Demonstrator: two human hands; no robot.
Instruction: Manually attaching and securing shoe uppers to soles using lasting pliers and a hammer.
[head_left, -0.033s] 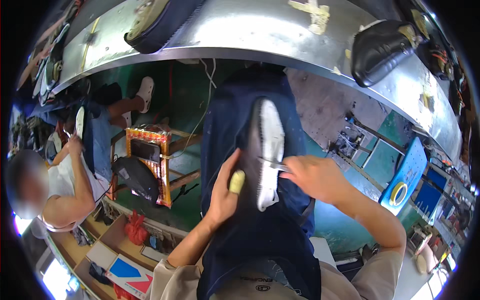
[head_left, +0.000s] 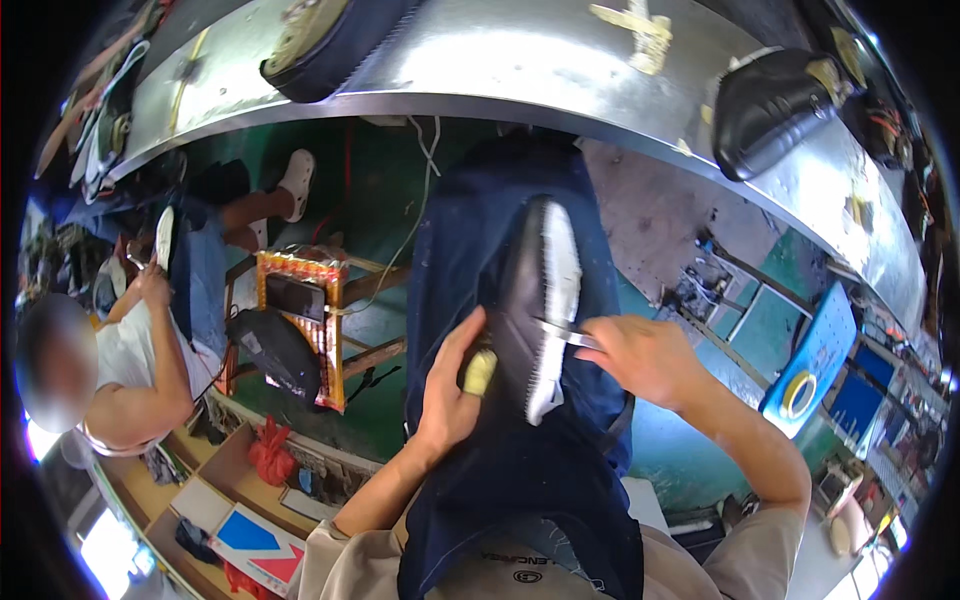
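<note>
On your navy apron (head_left: pixel 455 250) lies the black shoe (head_left: pixel 517 320), white edge (head_left: pixel 563 280) rightward. Your left hand (head_left: pixel 452 388) is at its left side, its hold unclear; your right hand (head_left: pixel 648 362) pinches a slim metal tool (head_left: pixel 572 335) against that edge. You're apparently working the edge; the next move calls for steadiness.

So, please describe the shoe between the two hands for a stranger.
Below the metal bench, find the dark apron. Over it, between left hand and right hand, is a dark shoe. Unlike black shoes on the bench, it has a metal tool at its white side.
</note>
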